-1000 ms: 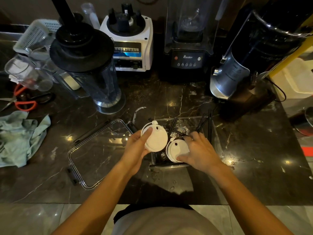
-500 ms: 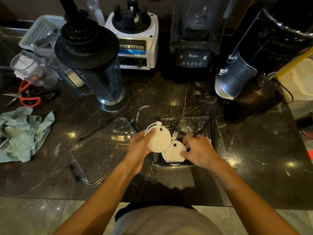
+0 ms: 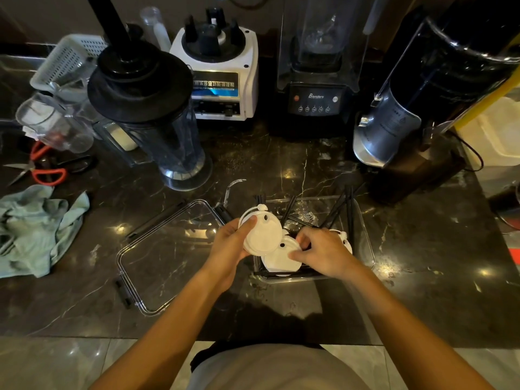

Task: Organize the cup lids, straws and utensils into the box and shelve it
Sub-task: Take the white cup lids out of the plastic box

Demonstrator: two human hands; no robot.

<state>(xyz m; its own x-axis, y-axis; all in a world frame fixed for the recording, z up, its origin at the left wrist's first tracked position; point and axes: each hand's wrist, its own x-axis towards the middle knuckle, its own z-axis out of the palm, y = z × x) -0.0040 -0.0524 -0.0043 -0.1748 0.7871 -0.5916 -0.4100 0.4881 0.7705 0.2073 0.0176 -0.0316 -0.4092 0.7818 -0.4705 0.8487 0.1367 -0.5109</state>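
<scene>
box (image 3: 363,243) on dark marble counter (image 3: 309,164); both hands, left (image 3: 229,246) and right (image 3: 323,251), grip white lids.

Third lid (image 3: 344,241) mostly behind right hand (image 3: 323,253)

Dark marble counter (image 3: 281,153) — clear box (image 3: 365,249), lid (image 3: 168,249), blenders (image 3: 219,71), scissors (image 3: 42,170), cloth (image 3: 33,229)

The box (image 3: 363,249) sits on the counter (image 3: 422,291), its detached box lid (image 3: 168,257) just to its left. Straws (image 3: 349,209) and cup lids (image 3: 281,257) lie inside the box. Blenders (image 3: 315,80) stand behind; a cloth (image 3: 36,229) lies far left.
</scene>
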